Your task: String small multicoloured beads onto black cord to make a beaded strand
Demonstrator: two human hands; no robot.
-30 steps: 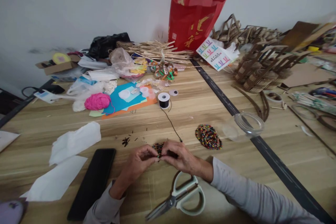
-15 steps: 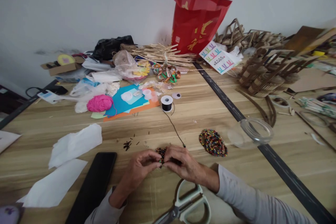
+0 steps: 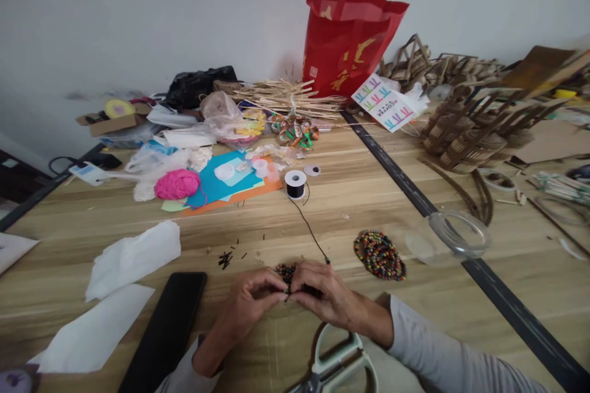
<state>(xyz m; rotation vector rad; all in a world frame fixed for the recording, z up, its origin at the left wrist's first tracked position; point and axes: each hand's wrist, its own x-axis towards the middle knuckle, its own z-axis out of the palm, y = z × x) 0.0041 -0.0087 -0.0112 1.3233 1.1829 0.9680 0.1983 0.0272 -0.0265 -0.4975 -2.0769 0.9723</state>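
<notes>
My left hand (image 3: 252,298) is closed in a pinch on a small bead (image 3: 286,291), partly hidden by the fingertips. My right hand (image 3: 326,295) meets it there, thumb and fingers pinched on a dark bit of cord. Just beyond the fingertips lies a small heap of dark, colourful beads (image 3: 284,271). Black cord (image 3: 310,228) runs from a white-flanged spool (image 3: 295,184) down to the right hand, with a dark knob near the knuckles. Right of that hand lies a coil of strung multicoloured beads (image 3: 380,255). Scissors with pale handles (image 3: 338,356) rest below the right wrist.
Short black cord scraps (image 3: 225,259) lie left of the beads. A black phone-like slab (image 3: 166,325) and white paper pieces (image 3: 133,258) are at left. Pink yarn (image 3: 177,184), a red bag (image 3: 353,43), a clear tape roll (image 3: 460,233) and small woven baskets (image 3: 470,141) stand farther off.
Both hands stay together over the beads, with fingertips drawn closer and a dark cord bit now showing below them. The whole view has shifted slightly.
</notes>
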